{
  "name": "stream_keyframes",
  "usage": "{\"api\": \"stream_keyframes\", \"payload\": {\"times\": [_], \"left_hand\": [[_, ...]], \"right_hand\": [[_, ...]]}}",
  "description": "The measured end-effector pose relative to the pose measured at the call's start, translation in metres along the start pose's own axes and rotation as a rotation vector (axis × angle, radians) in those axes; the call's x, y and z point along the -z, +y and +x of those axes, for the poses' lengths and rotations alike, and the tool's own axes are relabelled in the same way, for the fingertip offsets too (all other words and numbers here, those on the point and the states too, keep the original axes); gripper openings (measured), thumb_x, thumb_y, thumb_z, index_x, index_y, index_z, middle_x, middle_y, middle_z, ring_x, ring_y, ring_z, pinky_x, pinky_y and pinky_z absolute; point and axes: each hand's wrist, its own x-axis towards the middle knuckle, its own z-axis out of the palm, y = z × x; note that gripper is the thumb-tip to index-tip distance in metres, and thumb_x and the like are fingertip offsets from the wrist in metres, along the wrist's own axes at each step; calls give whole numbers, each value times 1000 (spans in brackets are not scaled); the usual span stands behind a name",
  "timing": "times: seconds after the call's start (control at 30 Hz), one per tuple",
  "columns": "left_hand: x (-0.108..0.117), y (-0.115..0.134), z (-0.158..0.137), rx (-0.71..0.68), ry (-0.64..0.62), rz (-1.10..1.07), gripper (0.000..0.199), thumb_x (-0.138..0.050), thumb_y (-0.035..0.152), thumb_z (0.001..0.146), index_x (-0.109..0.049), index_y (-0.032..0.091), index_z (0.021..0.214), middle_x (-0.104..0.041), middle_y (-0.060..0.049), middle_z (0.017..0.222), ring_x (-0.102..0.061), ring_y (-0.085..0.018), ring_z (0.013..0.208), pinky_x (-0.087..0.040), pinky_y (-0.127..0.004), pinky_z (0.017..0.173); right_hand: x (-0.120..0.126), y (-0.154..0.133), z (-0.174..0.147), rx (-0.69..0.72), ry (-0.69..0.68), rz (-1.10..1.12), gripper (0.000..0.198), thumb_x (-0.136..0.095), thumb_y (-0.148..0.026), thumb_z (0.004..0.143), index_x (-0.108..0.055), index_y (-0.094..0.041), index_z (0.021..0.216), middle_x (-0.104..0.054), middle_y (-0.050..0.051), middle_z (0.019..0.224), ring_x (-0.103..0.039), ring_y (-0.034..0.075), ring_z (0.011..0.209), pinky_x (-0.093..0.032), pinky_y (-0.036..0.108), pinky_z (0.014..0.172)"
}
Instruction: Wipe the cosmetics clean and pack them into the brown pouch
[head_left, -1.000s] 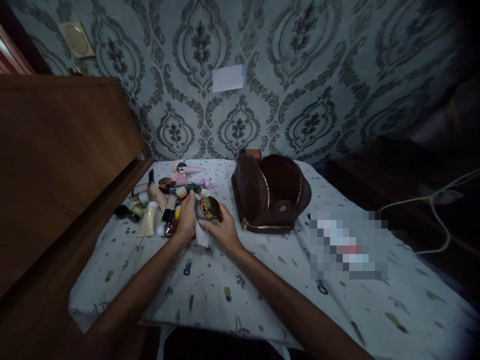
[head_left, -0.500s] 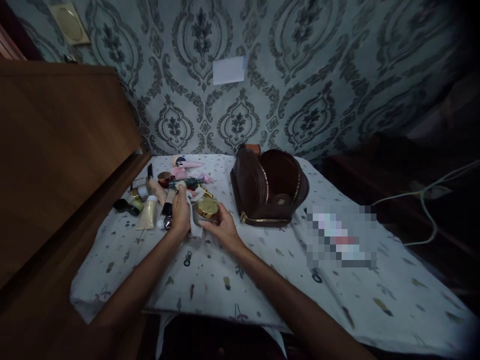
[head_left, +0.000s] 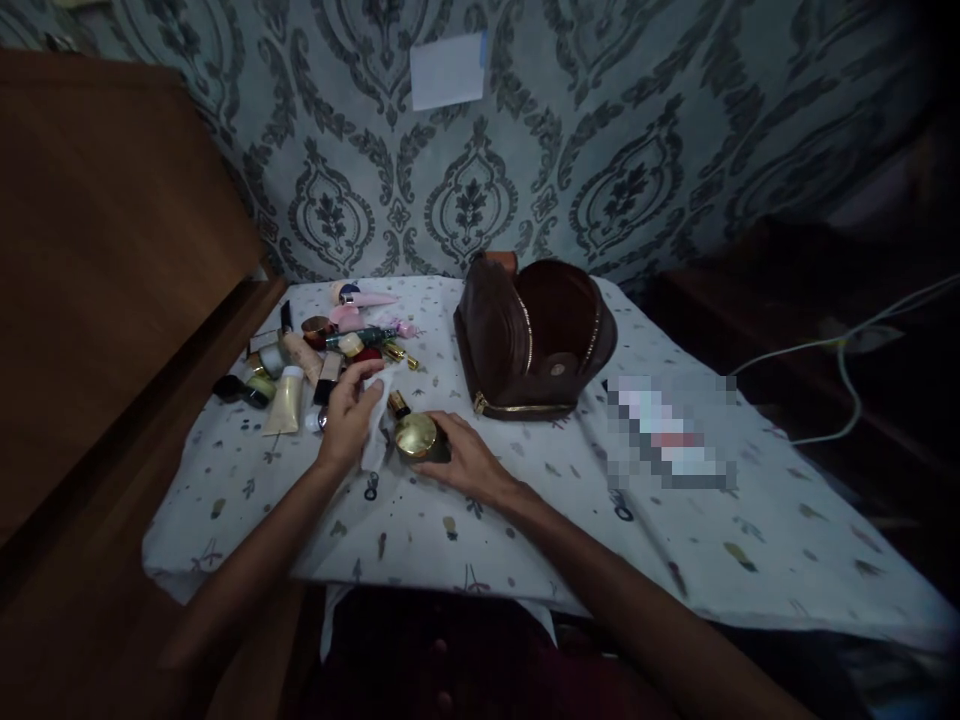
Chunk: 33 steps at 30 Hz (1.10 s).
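Note:
My left hand (head_left: 349, 410) is closed on a white wipe (head_left: 377, 425), which hangs down from the fingers towards the cloth. Held in my right hand (head_left: 469, 460) is a round jar with a shiny gold lid (head_left: 415, 436); the lid is turned up towards me and the fingers wrap the jar's right side. A small gap separates wipe and jar. Just behind the jar shows a small gold-and-dark cap (head_left: 399, 403). Left of my left hand lie a cream-coloured squeeze tube (head_left: 286, 402) with a white cap and several other cosmetics (head_left: 304, 355).
An unzipped brown cosmetic bag (head_left: 499, 350) stands to the right of the jar. Further right is a blurred-out patch (head_left: 667, 435). A patterned white cloth (head_left: 525, 540) covers the table. The wooden cabinet (head_left: 112, 250) borders the left, a papered wall the back.
My view has tilted downward. The jar has come nearer to me and apart from the wipe, its lid tipped more towards me. My left hand still holds the wipe.

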Motion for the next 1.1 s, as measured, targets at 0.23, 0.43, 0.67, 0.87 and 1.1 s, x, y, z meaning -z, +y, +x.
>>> {"api": "stream_keyframes", "payload": {"times": [0.23, 0.43, 0.67, 0.87, 1.1], "left_hand": [[-3, 6, -32, -473, -525, 463, 21, -52, 30, 96, -71, 21, 99, -68, -7, 98, -58, -22, 97, -46, -36, 90], [-9, -8, -26, -569, -484, 718, 27, -45, 29, 99, -70, 21, 107, -64, -8, 101, -55, -22, 98, -47, -39, 89], [-6, -14, -23, -477, -367, 924, 33, -37, 30, 101, -68, 19, 103, -62, -8, 93, -59, -21, 90, -50, -33, 84], [1, -16, -39, -424, -343, 1142, 39, -33, 35, 102, -62, 15, 118, -63, -11, 98, -63, -23, 88, -51, -32, 77], [4, -24, -59, -395, -319, 1127, 47, -37, 37, 101, -44, 16, 142, -59, -14, 117, -64, -26, 99, -53, -36, 82]], "right_hand": [[-8, 7, 3, 110, 27, -85, 37, -80, -40, 72, -66, -22, 101, -67, 5, 96, -60, 26, 95, -50, 41, 85], [-7, 13, 2, 95, 49, -87, 44, -83, -43, 68, -65, -19, 100, -66, 6, 93, -60, 26, 90, -50, 40, 80], [-6, 14, 3, 82, 14, -59, 64, -85, -44, 66, -61, -23, 121, -68, 8, 109, -60, 28, 101, -49, 45, 88], [-4, 10, 2, 51, 1, -59, 64, -87, -41, 65, -62, -21, 120, -68, 8, 108, -60, 28, 101, -50, 45, 89], [-5, 9, 1, 56, -9, -75, 72, -85, -43, 67, -57, -21, 130, -65, 10, 117, -58, 29, 107, -48, 47, 94]]}}
